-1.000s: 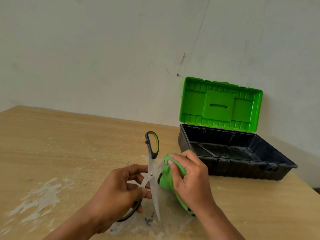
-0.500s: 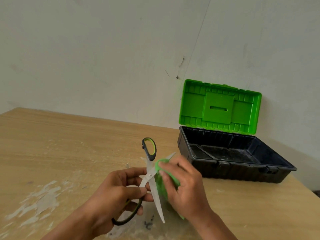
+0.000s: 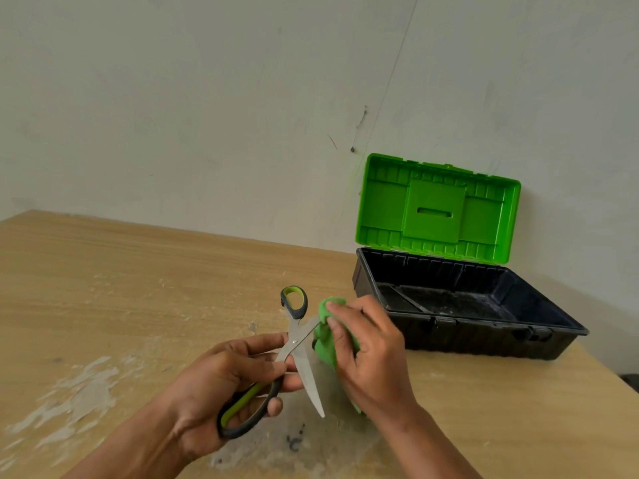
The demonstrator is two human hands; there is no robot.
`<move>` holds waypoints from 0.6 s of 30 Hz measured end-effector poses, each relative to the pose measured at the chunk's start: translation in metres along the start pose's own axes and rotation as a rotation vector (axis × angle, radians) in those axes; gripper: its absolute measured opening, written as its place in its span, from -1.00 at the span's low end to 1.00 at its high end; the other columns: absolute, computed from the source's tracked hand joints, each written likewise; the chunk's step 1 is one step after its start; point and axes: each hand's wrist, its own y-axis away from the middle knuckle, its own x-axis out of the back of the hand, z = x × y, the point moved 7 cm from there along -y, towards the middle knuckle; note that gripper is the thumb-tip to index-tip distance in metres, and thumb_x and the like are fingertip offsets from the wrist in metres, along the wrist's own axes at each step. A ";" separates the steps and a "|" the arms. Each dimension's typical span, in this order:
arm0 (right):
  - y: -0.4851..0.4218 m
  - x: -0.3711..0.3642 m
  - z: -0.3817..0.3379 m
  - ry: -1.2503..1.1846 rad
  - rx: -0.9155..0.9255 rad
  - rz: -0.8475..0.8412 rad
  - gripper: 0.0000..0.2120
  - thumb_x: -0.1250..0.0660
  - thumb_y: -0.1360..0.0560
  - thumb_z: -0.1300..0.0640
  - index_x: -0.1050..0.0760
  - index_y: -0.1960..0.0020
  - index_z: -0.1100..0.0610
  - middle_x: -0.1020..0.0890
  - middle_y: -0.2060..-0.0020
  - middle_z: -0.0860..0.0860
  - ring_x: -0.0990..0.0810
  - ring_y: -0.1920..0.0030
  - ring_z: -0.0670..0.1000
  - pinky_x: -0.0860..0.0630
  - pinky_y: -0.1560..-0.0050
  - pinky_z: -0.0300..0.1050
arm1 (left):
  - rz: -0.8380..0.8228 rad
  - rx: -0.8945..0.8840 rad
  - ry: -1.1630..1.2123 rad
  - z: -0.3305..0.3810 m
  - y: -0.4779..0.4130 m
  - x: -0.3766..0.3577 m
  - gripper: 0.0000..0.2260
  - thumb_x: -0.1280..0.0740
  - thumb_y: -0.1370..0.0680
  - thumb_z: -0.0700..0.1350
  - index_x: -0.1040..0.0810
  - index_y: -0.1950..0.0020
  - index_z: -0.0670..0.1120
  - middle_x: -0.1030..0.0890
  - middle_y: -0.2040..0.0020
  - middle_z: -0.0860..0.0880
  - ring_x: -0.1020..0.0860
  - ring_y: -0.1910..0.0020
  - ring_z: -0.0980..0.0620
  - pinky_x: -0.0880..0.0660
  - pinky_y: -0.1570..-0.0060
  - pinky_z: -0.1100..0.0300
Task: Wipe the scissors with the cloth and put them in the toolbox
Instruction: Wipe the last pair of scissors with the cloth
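The scissors have steel blades and grey-and-green handles, and they are spread wide open above the table. My left hand grips them at the pivot and the near handle loop. My right hand holds a bunched green cloth and presses it around the far blade, which is hidden under the cloth. The near blade points down toward me. The toolbox sits to the right at the back, its black base open and its green lid standing upright.
The wooden table has pale scraped patches at the left and near my hands. A plain wall runs close behind the toolbox. The table's right edge falls away just past the toolbox.
The scissors tilted, their far handle loop dropping lower and the near loop swinging out below my left hand. My right hand slid the cloth back and forth along the far blade.
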 end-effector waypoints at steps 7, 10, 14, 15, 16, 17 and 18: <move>0.002 0.000 0.007 0.009 -0.029 0.014 -0.84 -0.37 -0.59 0.29 -0.66 -0.14 0.26 -0.60 0.07 0.05 -0.60 0.08 -0.05 -0.58 0.08 -0.15 | 0.015 0.013 -0.038 -0.002 -0.001 0.003 -0.62 -0.25 -0.41 -0.48 -0.57 -0.22 -0.34 -0.66 0.01 -0.38 -0.71 0.24 -0.18 -0.55 0.55 0.15; 0.010 -0.005 -0.006 -0.029 0.001 -0.056 -0.84 -0.38 -0.58 0.30 -0.65 -0.14 0.27 -0.58 0.09 0.06 -0.58 0.09 -0.05 -0.55 0.11 -0.20 | 0.002 0.012 -0.033 -0.002 0.000 0.002 -0.64 -0.20 -0.48 -0.51 -0.58 -0.22 -0.34 -0.65 0.01 -0.39 -0.70 0.24 -0.19 -0.54 0.55 0.15; 0.005 -0.004 0.002 -0.005 0.008 -0.018 -0.83 -0.35 -0.59 0.30 -0.65 -0.14 0.28 -0.61 0.07 0.07 -0.61 0.07 -0.03 -0.56 0.04 -0.21 | 0.013 -0.004 -0.043 0.000 -0.002 0.002 -0.62 -0.24 -0.43 -0.48 -0.57 -0.22 -0.34 -0.66 0.01 -0.37 -0.71 0.25 -0.18 -0.54 0.56 0.15; 0.002 0.000 0.008 0.014 -0.039 0.031 -0.84 -0.35 -0.59 0.31 -0.65 -0.13 0.28 -0.61 0.07 0.07 -0.61 0.07 -0.02 -0.56 0.04 -0.21 | 0.014 -0.003 -0.049 -0.001 -0.002 0.002 -0.63 -0.24 -0.43 -0.47 -0.57 -0.21 -0.34 -0.66 0.02 -0.37 -0.71 0.24 -0.17 -0.54 0.55 0.15; 0.002 0.002 0.010 0.018 -0.061 0.049 -0.85 -0.36 -0.58 0.31 -0.64 -0.12 0.29 -0.60 0.08 0.07 -0.61 0.08 -0.02 -0.55 0.04 -0.23 | 0.010 0.000 -0.051 -0.001 -0.003 0.001 -0.64 -0.24 -0.44 -0.48 -0.58 -0.20 -0.34 -0.66 0.01 -0.37 -0.71 0.24 -0.17 -0.55 0.55 0.15; 0.004 0.000 0.006 0.011 -0.049 0.026 -0.85 -0.36 -0.57 0.32 -0.64 -0.12 0.29 -0.59 0.09 0.07 -0.59 0.10 -0.02 -0.53 0.05 -0.26 | 0.003 0.002 -0.048 -0.001 -0.002 0.001 -0.65 -0.23 -0.44 -0.48 -0.60 -0.19 -0.35 -0.65 -0.01 -0.38 -0.71 0.24 -0.18 -0.55 0.55 0.14; 0.008 -0.003 -0.002 -0.007 -0.015 -0.023 -0.84 -0.37 -0.57 0.33 -0.64 -0.13 0.30 -0.58 0.10 0.07 -0.58 0.11 -0.02 -0.52 0.07 -0.28 | -0.003 0.001 -0.044 -0.001 -0.002 0.001 -0.66 -0.24 -0.44 -0.49 -0.62 -0.17 -0.35 -0.65 -0.01 -0.39 -0.71 0.24 -0.18 -0.55 0.54 0.14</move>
